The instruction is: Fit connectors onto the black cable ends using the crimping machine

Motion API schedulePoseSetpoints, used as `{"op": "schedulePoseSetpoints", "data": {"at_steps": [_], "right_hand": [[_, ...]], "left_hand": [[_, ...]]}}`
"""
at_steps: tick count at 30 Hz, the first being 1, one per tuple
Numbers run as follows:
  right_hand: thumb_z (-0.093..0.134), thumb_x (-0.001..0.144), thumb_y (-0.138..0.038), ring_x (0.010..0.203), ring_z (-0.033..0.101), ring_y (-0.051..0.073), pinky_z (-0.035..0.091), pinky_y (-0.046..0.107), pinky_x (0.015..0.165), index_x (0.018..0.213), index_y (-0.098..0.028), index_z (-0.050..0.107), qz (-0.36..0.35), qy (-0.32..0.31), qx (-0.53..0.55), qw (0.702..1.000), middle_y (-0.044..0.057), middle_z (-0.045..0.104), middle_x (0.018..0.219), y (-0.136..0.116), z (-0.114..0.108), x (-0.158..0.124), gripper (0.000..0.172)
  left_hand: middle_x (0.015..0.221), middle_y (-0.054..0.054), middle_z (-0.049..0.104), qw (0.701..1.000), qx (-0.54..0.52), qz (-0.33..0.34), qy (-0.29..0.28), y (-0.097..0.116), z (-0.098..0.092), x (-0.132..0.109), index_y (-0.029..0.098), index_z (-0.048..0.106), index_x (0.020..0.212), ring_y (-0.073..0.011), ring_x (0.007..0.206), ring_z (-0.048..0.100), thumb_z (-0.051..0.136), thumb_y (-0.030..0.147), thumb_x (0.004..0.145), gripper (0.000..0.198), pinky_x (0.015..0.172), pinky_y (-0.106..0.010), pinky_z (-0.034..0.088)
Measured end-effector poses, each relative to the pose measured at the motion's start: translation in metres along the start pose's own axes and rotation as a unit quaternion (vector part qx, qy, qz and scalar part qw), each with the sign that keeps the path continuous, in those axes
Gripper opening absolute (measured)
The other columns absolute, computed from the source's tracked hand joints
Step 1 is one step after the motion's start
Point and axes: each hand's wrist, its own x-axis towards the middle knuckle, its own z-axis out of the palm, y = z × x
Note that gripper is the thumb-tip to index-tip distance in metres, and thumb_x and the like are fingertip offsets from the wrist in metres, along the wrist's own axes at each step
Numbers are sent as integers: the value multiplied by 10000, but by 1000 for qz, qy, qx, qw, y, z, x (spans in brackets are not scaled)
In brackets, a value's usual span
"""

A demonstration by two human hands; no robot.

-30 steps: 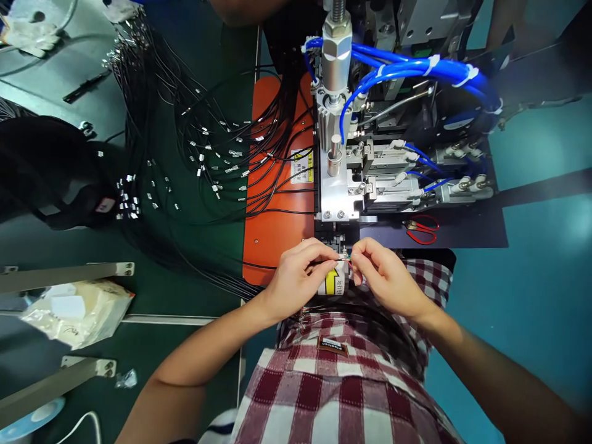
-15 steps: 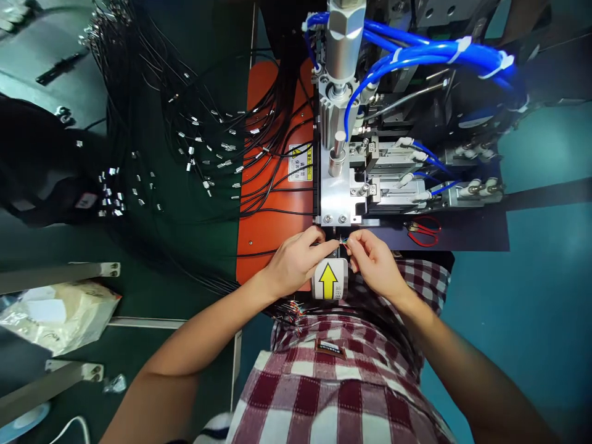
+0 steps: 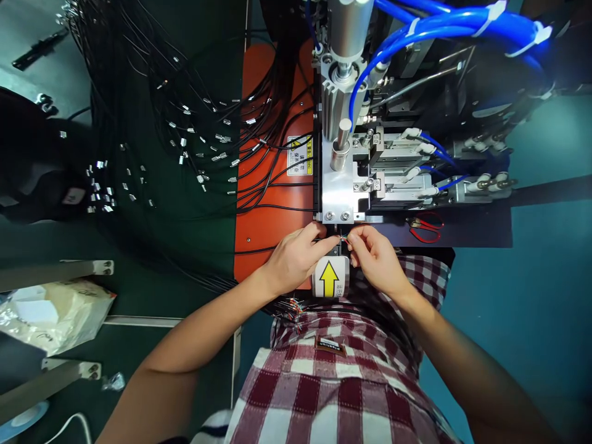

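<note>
At the front edge of a metal press machine [image 3: 337,197], my left hand [image 3: 293,259] is closed, its thumb and fingertips at the end of a black cable. Thin coloured wires [image 3: 344,238] fan out of that cable end, between my two hands. My right hand [image 3: 377,259] pinches the wires' tips between thumb and index finger. Just below the fingertips is a white label with a yellow arrow [image 3: 329,277]. What lies under my left palm is hidden.
Many black cables with shiny metal ends [image 3: 222,139] lie across the orange plate [image 3: 259,228] and dark green table. Red-handled snips [image 3: 425,228] rest right of the machine. Blue air hoses [image 3: 439,31] arch above. More stripped cable ends [image 3: 293,305] lie by my waist.
The head view has shifted a little, so the machine looks slightly larger and the cables sit further left. Both hands hold nearly the same place; my right fingers have moved slightly at the wires.
</note>
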Motion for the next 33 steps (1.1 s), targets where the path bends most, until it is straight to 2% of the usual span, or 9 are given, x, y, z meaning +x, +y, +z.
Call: {"op": "schedulePoseSetpoints", "data": {"at_steps": [17,33], "right_hand": [[460,960,-305,495,484,123,381,267,534,814,-219,483,-28,26,-58,998,-39,509,591,-3,2,-3,171],[444,959,-301,599,520,168,396,291,537,848,-228,487,-89,64,-92,990,10,516,684,10,7,-3,139]], "left_hand": [[826,-94,585,997,74,9,9,7,0,3,115,668,1062,-168,721,569,422,182,954,277,606,-272,526],[865,-100,579,998,60,-6,-12,7,0,2,134,651,1100,-177,757,581,418,182,957,278,626,-288,535]]}}
